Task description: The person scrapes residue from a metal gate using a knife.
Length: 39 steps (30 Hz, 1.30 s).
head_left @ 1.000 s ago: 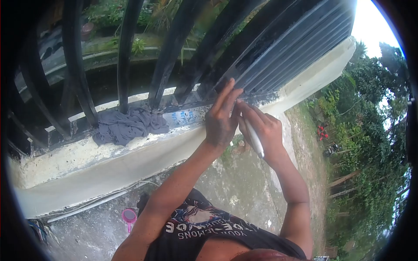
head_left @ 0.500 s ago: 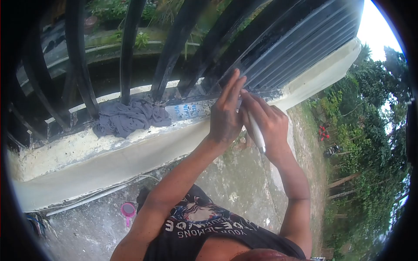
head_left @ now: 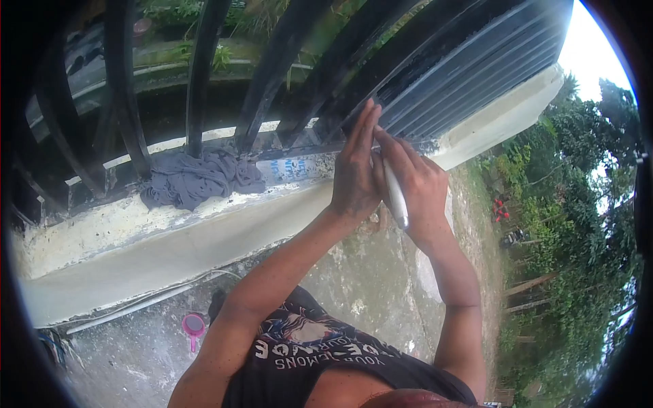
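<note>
My right hand (head_left: 416, 183) is wrapped round the white handle (head_left: 396, 197) of a tool; the tool's working end is hidden behind the fingers. Close beside it, my left hand (head_left: 356, 163) has its fingers stretched upward against the dark metal bars (head_left: 354, 88). Whether the left hand also touches the tool cannot be made out. A crumpled grey cloth (head_left: 194, 178) lies on the pale ledge at the foot of the bars. Between the cloth and my left hand is a clear wrapper with blue print (head_left: 289, 170).
The pale concrete ledge (head_left: 156, 238) runs below the fence. A pink dipper (head_left: 194, 325) and a white pipe (head_left: 136, 307) lie on the concrete floor. Green trees (head_left: 578, 238) stand at the right, with a red object (head_left: 500, 209) among them.
The view has shifted slightly. My right hand and the white handle sit a little lower against the bars, and the handle is more upright. Both hands stay together at the bars.
</note>
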Tool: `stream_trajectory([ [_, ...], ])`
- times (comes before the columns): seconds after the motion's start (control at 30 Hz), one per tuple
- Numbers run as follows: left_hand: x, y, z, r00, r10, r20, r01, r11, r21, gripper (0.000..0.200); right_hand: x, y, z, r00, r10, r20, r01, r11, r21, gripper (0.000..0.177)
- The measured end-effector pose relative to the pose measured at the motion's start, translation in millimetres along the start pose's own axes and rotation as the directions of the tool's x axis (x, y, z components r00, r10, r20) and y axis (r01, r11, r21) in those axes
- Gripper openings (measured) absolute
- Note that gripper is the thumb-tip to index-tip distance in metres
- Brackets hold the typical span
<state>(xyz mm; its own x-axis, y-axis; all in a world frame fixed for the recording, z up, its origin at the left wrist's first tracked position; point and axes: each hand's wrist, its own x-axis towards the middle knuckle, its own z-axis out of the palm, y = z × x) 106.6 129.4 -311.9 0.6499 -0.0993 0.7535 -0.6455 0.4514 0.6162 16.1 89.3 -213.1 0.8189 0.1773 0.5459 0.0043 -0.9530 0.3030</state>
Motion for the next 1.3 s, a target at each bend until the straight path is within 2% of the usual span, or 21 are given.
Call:
stream_trajectory([
  [0.07, -19, 2, -3, 0.996, -0.088, -0.006, 0.089, 0.995, 0.054, 0.070, -5, 0, 1, 0.983, 0.046, 0.176, -0.069, 0.990, 0.126, 0.043],
  [0.13, -31, 3, -6, 0.996, -0.082, -0.030, 0.085, 0.992, 0.097, 0.075, -8, 1, 7, 0.983, 0.026, 0.183, -0.051, 0.990, 0.134, 0.041],
  [0.2, -30, 5, -5, 0.991, -0.136, 0.017, 0.135, 0.990, 0.036, 0.079, -11, 3, 4, 0.982, 0.046, 0.182, -0.087, 0.971, 0.222, 0.039],
  [0.27, -20, 3, -5, 0.997, -0.052, 0.066, 0.051, 0.999, 0.019, 0.081, -9, 8, 1, 1.000, -0.001, 0.020, -0.002, 0.988, 0.155, 0.040],
  [0.33, -12, 10, -2, 0.996, 0.052, 0.067, -0.052, 0.999, -0.008, 0.079, -15, 7, 1, 0.999, -0.016, -0.049, 0.018, 0.999, 0.045, 0.042],
  [0.43, -27, 0, 2, 0.997, 0.042, 0.067, -0.045, 0.998, 0.053, 0.078, -30, 8, 8, 1.000, 0.018, 0.019, -0.020, 0.998, 0.059, 0.042],
  [0.57, -32, 2, 5, 0.999, 0.014, 0.052, -0.017, 0.998, 0.064, 0.076, -32, 5, 8, 1.000, -0.020, 0.022, 0.018, 0.998, 0.057, 0.045],
  [0.63, -18, 2, 5, 0.996, 0.070, 0.064, -0.071, 0.997, 0.004, 0.075, -23, 4, 1, 0.998, -0.035, -0.043, 0.034, 0.999, -0.031, 0.046],
  [0.77, -31, 1, 1, 0.994, 0.072, 0.078, -0.074, 0.997, 0.022, 0.074, -36, 7, 10, 0.999, -0.046, -0.025, 0.047, 0.999, 0.022, 0.048],
  [0.8, -34, 2, 0, 0.997, 0.057, 0.060, -0.057, 0.998, -0.009, 0.076, -40, 6, 11, 0.999, -0.036, 0.026, 0.036, 0.999, 0.004, 0.045],
  [0.9, -32, 1, 2, 0.996, 0.047, 0.076, -0.049, 0.999, 0.020, 0.077, -35, 10, 7, 1.000, -0.016, -0.024, 0.017, 0.999, 0.050, 0.042],
  [1.0, -19, 7, 1, 0.990, 0.075, 0.121, -0.074, 0.997, -0.016, 0.078, -31, 12, 1, 0.998, -0.020, -0.067, 0.021, 1.000, 0.014, 0.042],
  [1.07, -25, -1, 3, 0.989, 0.109, 0.102, -0.110, 0.994, 0.001, 0.080, -38, 12, 6, 0.999, -0.029, -0.026, 0.028, 0.999, -0.023, 0.044],
  [1.1, -38, -8, 5, 0.995, 0.038, 0.096, -0.034, 0.998, -0.045, 0.090, -43, 11, 11, 0.999, -0.046, -0.029, 0.046, 0.999, 0.020, 0.047],
  [1.13, -41, -8, 5, 0.994, 0.046, 0.095, -0.042, 0.998, -0.043, 0.090, -48, 9, 10, 0.997, -0.041, 0.057, 0.041, 0.999, 0.013, 0.047],
  [1.23, -40, -4, 2, 0.994, 0.053, 0.091, -0.055, 0.998, 0.021, 0.090, -41, 12, 5, 0.999, -0.048, 0.010, 0.048, 0.998, 0.051, 0.045],
  [1.3, -28, -3, 3, 0.990, 0.060, 0.128, -0.058, 0.998, -0.020, 0.092, -32, 13, -1, 0.997, -0.035, -0.071, 0.038, 0.999, 0.032, 0.043],
])
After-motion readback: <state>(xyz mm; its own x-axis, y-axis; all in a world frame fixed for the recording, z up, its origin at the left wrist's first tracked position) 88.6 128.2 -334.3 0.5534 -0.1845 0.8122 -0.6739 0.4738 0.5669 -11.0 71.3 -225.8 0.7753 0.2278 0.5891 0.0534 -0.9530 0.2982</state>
